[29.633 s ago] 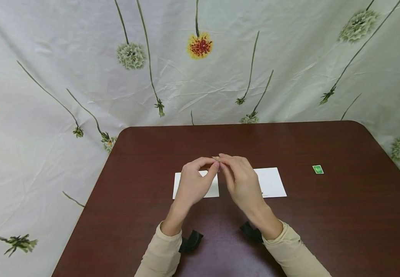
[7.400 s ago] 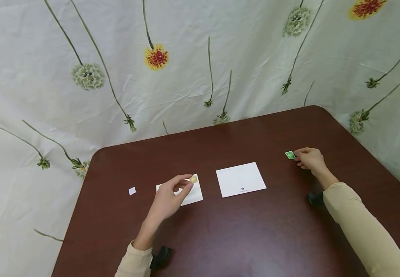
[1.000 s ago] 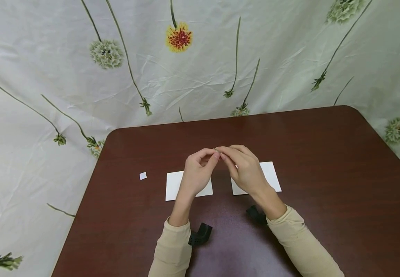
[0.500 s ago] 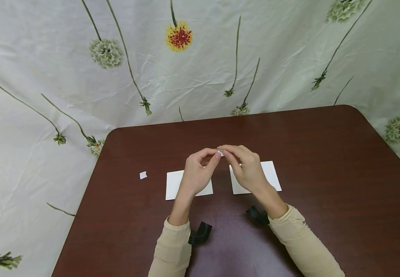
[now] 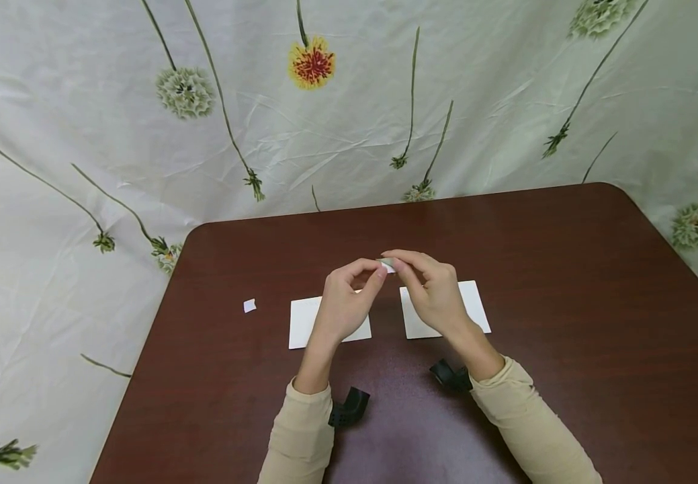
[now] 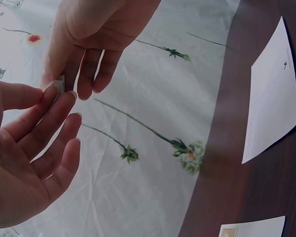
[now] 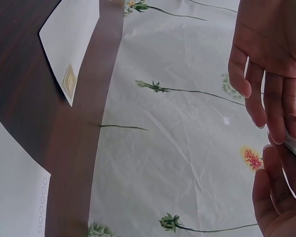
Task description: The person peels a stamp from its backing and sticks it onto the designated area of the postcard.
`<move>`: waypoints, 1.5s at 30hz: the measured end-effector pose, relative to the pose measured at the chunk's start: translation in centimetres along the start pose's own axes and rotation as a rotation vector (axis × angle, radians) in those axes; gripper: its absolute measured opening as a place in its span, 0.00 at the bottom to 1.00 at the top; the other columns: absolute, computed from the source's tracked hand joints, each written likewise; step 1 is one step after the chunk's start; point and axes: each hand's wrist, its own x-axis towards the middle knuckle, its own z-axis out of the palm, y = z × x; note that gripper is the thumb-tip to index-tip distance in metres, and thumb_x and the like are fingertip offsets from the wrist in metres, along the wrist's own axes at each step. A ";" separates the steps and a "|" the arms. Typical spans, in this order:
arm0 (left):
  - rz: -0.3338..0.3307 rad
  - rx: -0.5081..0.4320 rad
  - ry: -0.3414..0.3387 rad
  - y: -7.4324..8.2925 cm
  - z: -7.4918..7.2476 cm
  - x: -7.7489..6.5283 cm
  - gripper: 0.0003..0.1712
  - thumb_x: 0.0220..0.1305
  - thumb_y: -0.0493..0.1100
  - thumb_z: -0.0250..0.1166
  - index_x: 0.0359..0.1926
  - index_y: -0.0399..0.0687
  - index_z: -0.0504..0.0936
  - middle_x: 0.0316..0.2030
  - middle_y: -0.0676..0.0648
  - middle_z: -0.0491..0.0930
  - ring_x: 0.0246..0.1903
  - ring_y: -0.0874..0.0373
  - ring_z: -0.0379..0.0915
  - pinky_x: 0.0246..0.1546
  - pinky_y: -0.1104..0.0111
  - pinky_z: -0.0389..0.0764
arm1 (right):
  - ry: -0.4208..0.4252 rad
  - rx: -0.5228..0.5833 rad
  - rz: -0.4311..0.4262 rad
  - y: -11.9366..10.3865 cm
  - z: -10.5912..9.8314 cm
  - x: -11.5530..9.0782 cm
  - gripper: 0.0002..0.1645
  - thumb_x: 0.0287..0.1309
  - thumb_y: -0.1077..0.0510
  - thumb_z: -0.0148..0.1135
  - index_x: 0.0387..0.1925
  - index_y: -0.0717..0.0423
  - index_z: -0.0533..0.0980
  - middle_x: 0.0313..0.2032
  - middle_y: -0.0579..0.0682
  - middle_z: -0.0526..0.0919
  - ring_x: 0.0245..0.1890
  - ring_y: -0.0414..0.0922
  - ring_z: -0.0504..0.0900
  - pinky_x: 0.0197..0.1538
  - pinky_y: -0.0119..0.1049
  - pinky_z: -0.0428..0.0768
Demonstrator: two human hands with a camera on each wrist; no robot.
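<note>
My left hand point(image 5: 345, 302) and right hand point(image 5: 436, 296) meet above the table, each pinching a small stamp point(image 5: 387, 265) between thumb and fingertips. A white underside and a thin greenish edge of it show; the fingers cover the rest. In the left wrist view, the stamp point(image 6: 60, 85) has a perforated edge. Below the hands lie two white cards, a left card point(image 5: 304, 323) and a right card point(image 5: 474, 306), both partly hidden by the hands. The right wrist view shows a yellowish stamp point(image 7: 70, 81) at a corner of one card.
A small white paper scrap point(image 5: 249, 306) lies on the dark brown table point(image 5: 252, 262), left of the cards. Behind the table hangs a flower-printed cloth point(image 5: 361, 121). Black wrist mounts point(image 5: 350, 407) stick out beside both sleeves.
Long before, the green stamp lay at the table's right; now both hands hold a stamp over the cards. Over the last second, the right fingers shifted slightly and more white underside shows.
</note>
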 end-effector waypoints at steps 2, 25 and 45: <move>0.001 0.001 0.001 0.0 0.0 0.0 0.07 0.64 0.35 0.61 0.38 0.35 0.83 0.33 0.43 0.84 0.30 0.55 0.80 0.27 0.67 0.74 | 0.000 0.021 0.022 0.0 0.0 0.0 0.11 0.60 0.71 0.59 0.42 0.63 0.82 0.36 0.52 0.85 0.24 0.38 0.74 0.27 0.26 0.73; 0.026 -0.028 -0.001 0.3 0.1 -0.1 0.07 0.64 0.34 0.61 0.38 0.34 0.83 0.32 0.42 0.83 0.32 0.52 0.81 0.32 0.69 0.77 | 0.009 0.284 0.338 -0.6 -0.5 0.3 0.11 0.66 0.68 0.53 0.45 0.69 0.79 0.36 0.61 0.83 0.33 0.37 0.81 0.38 0.30 0.80; 0.000 -0.060 -0.046 -0.1 0.0 0.0 0.07 0.66 0.34 0.60 0.39 0.34 0.82 0.34 0.39 0.84 0.31 0.56 0.81 0.30 0.69 0.75 | 0.106 0.278 0.399 -0.2 -0.8 0.6 0.13 0.67 0.64 0.55 0.45 0.69 0.79 0.36 0.60 0.84 0.28 0.47 0.82 0.40 0.36 0.80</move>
